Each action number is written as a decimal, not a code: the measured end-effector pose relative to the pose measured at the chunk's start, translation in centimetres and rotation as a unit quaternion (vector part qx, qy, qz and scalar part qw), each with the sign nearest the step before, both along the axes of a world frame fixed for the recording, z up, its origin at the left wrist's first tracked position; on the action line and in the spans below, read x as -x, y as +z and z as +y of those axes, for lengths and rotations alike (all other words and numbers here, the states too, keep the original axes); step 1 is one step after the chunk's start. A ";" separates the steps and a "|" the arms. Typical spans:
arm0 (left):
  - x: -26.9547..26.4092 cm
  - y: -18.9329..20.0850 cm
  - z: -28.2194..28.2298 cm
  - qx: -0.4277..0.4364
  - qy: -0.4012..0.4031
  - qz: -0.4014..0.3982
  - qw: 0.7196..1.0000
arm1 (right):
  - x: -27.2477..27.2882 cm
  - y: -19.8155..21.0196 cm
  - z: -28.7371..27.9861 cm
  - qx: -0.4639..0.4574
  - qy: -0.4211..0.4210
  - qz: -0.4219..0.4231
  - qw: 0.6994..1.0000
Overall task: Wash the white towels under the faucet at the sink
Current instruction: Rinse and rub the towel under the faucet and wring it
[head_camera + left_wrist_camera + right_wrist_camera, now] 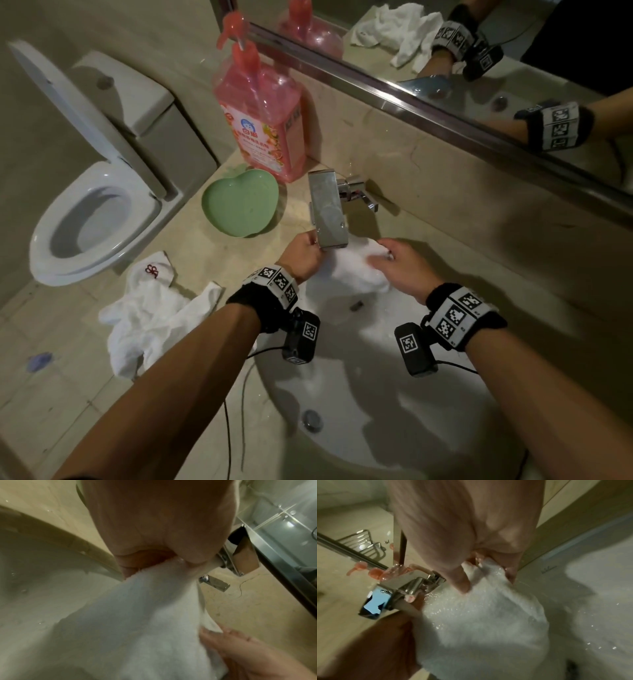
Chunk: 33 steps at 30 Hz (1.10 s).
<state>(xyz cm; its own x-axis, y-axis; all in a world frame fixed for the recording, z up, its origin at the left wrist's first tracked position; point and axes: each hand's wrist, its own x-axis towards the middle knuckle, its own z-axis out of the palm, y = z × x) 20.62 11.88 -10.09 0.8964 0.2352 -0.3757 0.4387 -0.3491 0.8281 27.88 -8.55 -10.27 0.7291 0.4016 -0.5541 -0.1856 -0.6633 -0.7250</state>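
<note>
Head view: beige stone counter [212, 260] with a white sink [394, 428]; mirror [479, 68] behind, toilet [92, 212] left of the left hand.
Left hand [303, 255]: fingers pinch the wet towel's [352, 270] edge, touching the chrome faucet [327, 209] spout.
Right hand [402, 267]: thumb and fingers clamped on the same towel's other end, just right of the spout.
Towel place: stretched between both hands under the faucet, over the basin.
Second towel [150, 315]: crumpled on the counter, left of the left forearm.
Near left hand: green heart dish [239, 205], pink soap bottle [260, 113] beyond it.
Left wrist view only: towel edge [137, 615] caught between thumb and fingers [130, 561]; right hand [248, 653] below.
Right wrist view only: water droplets glinting on the towel [479, 622]; faucet [399, 592] beside the left hand [368, 649].
</note>
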 end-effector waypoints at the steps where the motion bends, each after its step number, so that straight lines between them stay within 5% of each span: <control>1: 0.0 0.1 0.2 -0.019 0.007 0.005 1.000 | 0.0 -0.1 -0.3 0.007 0.009 -0.009 1.000; 7: 1.7 1.2 1.0 -0.099 0.015 0.007 0.995 | 0.0 0.5 1.0 -0.029 0.013 -0.055 0.998; 14: 2.9 2.9 0.1 0.156 0.143 0.041 0.976 | 3.1 1.6 5.5 -0.118 -0.003 0.016 0.993; 17: 3.2 2.9 -0.6 0.170 0.133 0.037 0.976 | 4.5 1.1 6.5 -0.112 0.069 -0.026 0.991; 21: 3.9 2.7 -0.3 0.230 0.090 0.059 0.967 | 4.3 0.8 6.0 -0.049 0.020 -0.049 0.997; 24: 4.3 1.6 0.3 0.070 -0.040 0.047 0.996 | 3.8 1.2 4.3 -0.075 -0.007 -0.022 0.997; 26: 4.3 0.6 -0.1 -0.063 -0.162 0.081 0.981 | 3.8 1.9 3.4 -0.116 -0.013 -0.024 0.993; 29: 3.8 -0.3 -1.5 -0.054 -0.208 0.068 0.974 | 4.0 2.6 2.9 -0.151 -0.020 0.012 0.988; 33: 3.1 -0.2 -2.1 -0.037 -0.169 0.042 0.984 | 3.2 3.2 1.8 -0.174 -0.074 0.048 0.981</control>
